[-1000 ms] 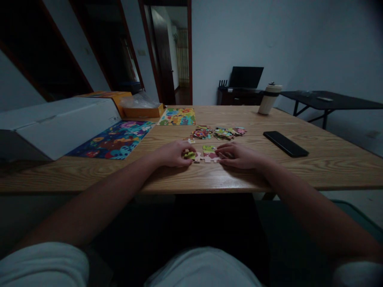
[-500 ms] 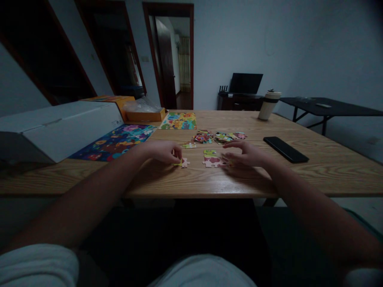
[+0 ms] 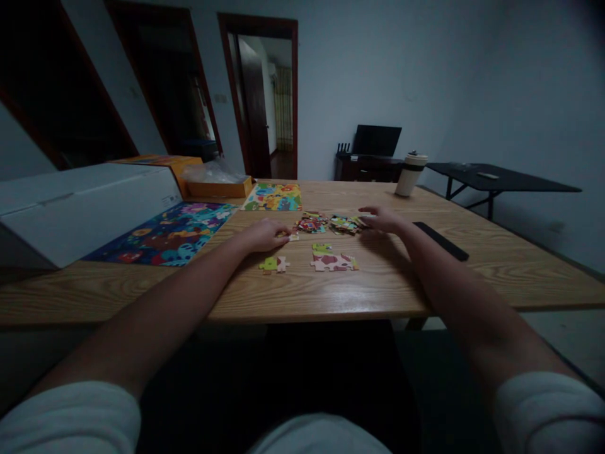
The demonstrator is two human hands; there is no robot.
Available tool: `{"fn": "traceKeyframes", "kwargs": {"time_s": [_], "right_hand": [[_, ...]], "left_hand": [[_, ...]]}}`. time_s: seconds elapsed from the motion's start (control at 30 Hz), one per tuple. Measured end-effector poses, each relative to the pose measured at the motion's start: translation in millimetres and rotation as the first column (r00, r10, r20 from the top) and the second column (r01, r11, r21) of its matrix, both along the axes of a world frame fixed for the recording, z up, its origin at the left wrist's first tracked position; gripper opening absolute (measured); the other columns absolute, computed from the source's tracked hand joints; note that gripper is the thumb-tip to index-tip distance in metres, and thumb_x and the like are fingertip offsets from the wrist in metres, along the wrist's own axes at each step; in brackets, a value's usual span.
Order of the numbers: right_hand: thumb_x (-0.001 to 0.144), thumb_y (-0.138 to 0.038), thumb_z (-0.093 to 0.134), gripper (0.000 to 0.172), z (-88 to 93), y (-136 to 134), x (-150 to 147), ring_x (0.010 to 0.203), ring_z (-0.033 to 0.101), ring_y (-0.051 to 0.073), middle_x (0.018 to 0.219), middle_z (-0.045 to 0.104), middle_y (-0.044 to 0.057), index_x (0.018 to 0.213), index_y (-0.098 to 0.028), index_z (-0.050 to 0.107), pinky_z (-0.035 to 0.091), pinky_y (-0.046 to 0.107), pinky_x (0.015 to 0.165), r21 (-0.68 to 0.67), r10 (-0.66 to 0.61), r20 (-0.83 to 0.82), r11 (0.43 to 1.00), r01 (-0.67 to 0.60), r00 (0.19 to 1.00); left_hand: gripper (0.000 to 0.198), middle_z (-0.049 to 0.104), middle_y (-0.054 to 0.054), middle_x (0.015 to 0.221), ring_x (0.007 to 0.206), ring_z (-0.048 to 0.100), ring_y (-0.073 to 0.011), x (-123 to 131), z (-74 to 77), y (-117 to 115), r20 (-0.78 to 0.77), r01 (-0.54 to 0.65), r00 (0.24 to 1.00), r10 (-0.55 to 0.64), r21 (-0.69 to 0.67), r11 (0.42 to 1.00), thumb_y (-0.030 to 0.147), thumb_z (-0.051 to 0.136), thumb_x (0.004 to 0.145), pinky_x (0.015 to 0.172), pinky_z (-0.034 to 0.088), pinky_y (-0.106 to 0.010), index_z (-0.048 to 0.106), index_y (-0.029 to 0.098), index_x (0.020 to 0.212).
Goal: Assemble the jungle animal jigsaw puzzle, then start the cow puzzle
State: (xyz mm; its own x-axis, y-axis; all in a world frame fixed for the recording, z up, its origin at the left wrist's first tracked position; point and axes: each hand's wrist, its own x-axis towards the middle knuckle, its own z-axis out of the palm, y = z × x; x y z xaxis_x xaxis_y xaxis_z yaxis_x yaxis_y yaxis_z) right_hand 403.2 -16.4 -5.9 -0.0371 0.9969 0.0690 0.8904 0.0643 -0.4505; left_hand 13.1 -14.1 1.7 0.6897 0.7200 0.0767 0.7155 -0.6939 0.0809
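Observation:
My left hand rests low over the table, its fingers drawn together on a small loose puzzle piece that they partly cover. Nearer me lie a few joined green and pink pieces. To their right sits a larger joined section, pink with dark red patches and a green piece on top. My right hand reaches to the right edge of a pile of mixed pieces, fingers apart and stretched out. A second pile with much red is beside it.
A colourful picture sheet lies behind the piles. At left are a dark blue picture sheet, a long white box and an orange box with clear plastic. A black phone and a lidded cup stand right.
My left hand has left the green and pink pieces and moved forward to the loose piece. My right hand has gone from the larger joined section to the pile. The view has shifted slightly.

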Motion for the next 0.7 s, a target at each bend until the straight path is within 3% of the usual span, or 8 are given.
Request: {"fn": "traceKeyframes", "kwargs": {"time_s": [0.17,0.3,0.43,0.57,0.7], "right_hand": [[0.077,-0.024,0.072,0.057,-19.9,-5.4,14.1,0.102,0.066,0.023,0.120,0.070,0.011,0.133,-0.017,0.063,0.049,0.029,0.090,-0.012,0.077,0.010,0.997,-0.077,0.997],[0.079,-0.032,0.073,0.048,-14.2,-11.8,29.2,0.086,0.069,0.021,0.108,0.073,0.010,0.125,-0.019,0.068,0.054,0.030,0.078,-0.086,0.044,-0.119,0.995,-0.055,0.992],[0.079,-0.029,0.076,0.051,-5.2,-18.7,35.4,0.085,0.070,0.020,0.120,0.069,0.015,0.127,-0.016,0.065,0.056,0.027,0.073,-0.070,-0.050,-0.268,0.997,0.032,0.962],[0.078,-0.033,0.077,0.053,-0.8,-23.6,33.9,0.092,0.069,0.023,0.118,0.069,0.018,0.126,-0.012,0.066,0.055,0.029,0.076,-0.004,-0.107,-0.219,0.994,0.109,0.970],[0.071,-0.046,0.082,0.066,-1.4,-25.9,31.6,0.089,0.069,0.025,0.110,0.073,0.012,0.129,-0.018,0.065,0.055,0.031,0.075,-0.110,-0.074,-0.090,0.992,0.064,0.993]], "left_hand": [[0.043,0.071,-0.011,0.115,0.102,0.063,-0.0242,-6.4,2.4,-2.9,0.033,0.019,0.999,-0.019,0.026,0.999,0.044,0.047,0.092,0.087,0.044,-0.031,0.069,0.020,0.121],[0.044,0.072,-0.009,0.112,0.097,0.064,-0.0233,-8.0,5.2,-8.0,0.063,0.001,0.998,0.000,-0.026,1.000,0.047,0.050,0.090,0.083,0.045,-0.030,0.068,0.021,0.121],[0.043,0.072,-0.008,0.112,0.097,0.065,-0.0223,-9.6,5.5,-9.4,0.079,-0.012,0.997,0.017,-0.061,0.998,0.048,0.054,0.087,0.083,0.045,-0.029,0.068,0.021,0.118],[0.042,0.072,-0.007,0.114,0.098,0.065,-0.0223,-10.6,4.2,-6.5,0.089,-0.024,0.996,0.032,-0.084,0.996,0.045,0.055,0.086,0.084,0.046,-0.029,0.068,0.022,0.118],[0.042,0.072,-0.007,0.112,0.096,0.066,-0.0213,-11.5,2.7,-3.4,0.100,-0.002,0.995,0.012,-0.096,0.995,0.046,0.055,0.085,0.082,0.046,-0.028,0.069,0.021,0.117]]}}
